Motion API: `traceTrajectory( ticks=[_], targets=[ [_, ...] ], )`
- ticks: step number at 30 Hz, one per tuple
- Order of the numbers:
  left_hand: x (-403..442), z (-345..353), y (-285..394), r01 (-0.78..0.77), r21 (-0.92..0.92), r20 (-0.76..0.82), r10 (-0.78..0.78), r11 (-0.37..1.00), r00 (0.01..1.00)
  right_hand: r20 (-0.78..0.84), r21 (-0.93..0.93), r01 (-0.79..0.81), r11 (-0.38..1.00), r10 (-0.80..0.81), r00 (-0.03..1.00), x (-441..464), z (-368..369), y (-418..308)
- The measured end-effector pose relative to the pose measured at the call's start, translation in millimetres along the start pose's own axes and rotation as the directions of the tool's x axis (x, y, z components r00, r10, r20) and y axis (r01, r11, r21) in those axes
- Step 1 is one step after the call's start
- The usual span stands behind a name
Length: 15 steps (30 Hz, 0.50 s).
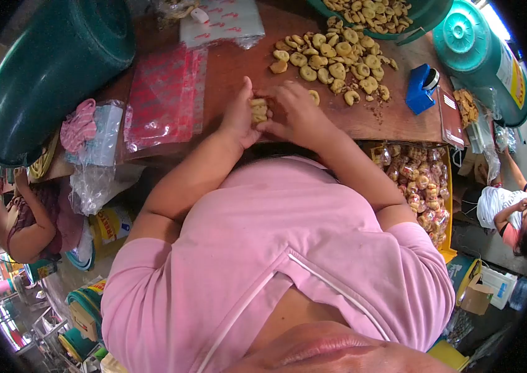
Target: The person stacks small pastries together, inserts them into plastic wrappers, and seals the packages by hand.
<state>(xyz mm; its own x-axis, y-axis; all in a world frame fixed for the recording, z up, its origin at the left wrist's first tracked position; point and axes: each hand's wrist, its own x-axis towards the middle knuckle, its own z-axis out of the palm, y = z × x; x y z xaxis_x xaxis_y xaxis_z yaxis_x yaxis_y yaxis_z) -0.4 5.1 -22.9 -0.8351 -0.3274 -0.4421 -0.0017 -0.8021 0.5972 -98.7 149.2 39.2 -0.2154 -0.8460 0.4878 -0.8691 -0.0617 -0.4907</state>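
Note:
A short stack of pale ring-shaped cookies (259, 110) is held upright between my two hands, just above the table's near edge. My left hand (238, 118) cups it from the left, its thumb pointing up and its fingers curled beneath. On the other side, my right hand (298, 115) has its fingers bent around the stack's top and right side. A loose cookie (314, 97) shows on the table just beyond my right hand. Farther off lies a spread pile of similar cookies (338, 59) with crumbs around it.
Red-printed plastic bags (164, 93) lie left, with more clear bags (223, 22) behind. A green basin (425, 28) of cookies stands at the back. A blue tape dispenser (422, 90) sits right. A yellow crate (445, 205) holds bagged cookies below. People (33, 217) are at both sides.

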Motion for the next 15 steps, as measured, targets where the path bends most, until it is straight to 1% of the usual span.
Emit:
traceTrajectory(
  ticks=[1, 3, 4, 7, 8, 11, 13, 14, 15],
  targets=[
    [-4, 2, 5, -0.015, -0.012, -0.041, 0.014, 1.000, 0.999, -0.024, -0.006, 0.001, 1.000, -0.001, 1.000, -1, -10, 0],
    [-13, 6, 18, -0.049, -0.035, -0.122, 0.045, 0.998, 0.992, -0.054, -0.173, -0.167, 0.971, 0.160, 0.986, -9, -20, 19],
    [-14, 4, 22, -0.033, -0.085, -0.152, 0.020, 0.996, 0.988, -0.078, -0.255, -0.247, 0.935, 0.235, 0.969, -13, -24, 31],
    [-14, 1, 25, -0.077, -0.152, -0.183, 0.048, 0.985, 0.982, -0.007, -0.447, -0.406, 0.797, 0.450, 0.893, -31, -22, 59],
    [-12, 1, 25, -0.084, -0.166, -0.184, 0.053, 0.982, 0.981, -0.003, -0.385, -0.406, 0.829, 0.439, 0.898, -38, -23, 64],
    [-7, -1, 21, -0.105, -0.198, -0.175, 0.070, 0.975, 0.982, 0.011, -0.218, -0.535, 0.816, 0.550, 0.835, -34, -30, 54],
    [-5, -1, 20, -0.115, -0.202, -0.140, 0.088, 0.972, 0.986, 0.081, -0.071, -0.537, 0.841, 0.541, 0.837, -30, -35, 47],
    [-5, 1, 20, -0.120, -0.200, -0.152, 0.091, 0.972, 0.984, 0.114, 0.004, -0.536, 0.845, 0.532, 0.839, -29, -35, 44],
    [-7, 8, 21, -0.125, -0.197, -0.164, 0.093, 0.972, 0.982, 0.109, 0.059, -0.463, 0.885, 0.455, 0.884, -27, -30, 39]
  ],
)
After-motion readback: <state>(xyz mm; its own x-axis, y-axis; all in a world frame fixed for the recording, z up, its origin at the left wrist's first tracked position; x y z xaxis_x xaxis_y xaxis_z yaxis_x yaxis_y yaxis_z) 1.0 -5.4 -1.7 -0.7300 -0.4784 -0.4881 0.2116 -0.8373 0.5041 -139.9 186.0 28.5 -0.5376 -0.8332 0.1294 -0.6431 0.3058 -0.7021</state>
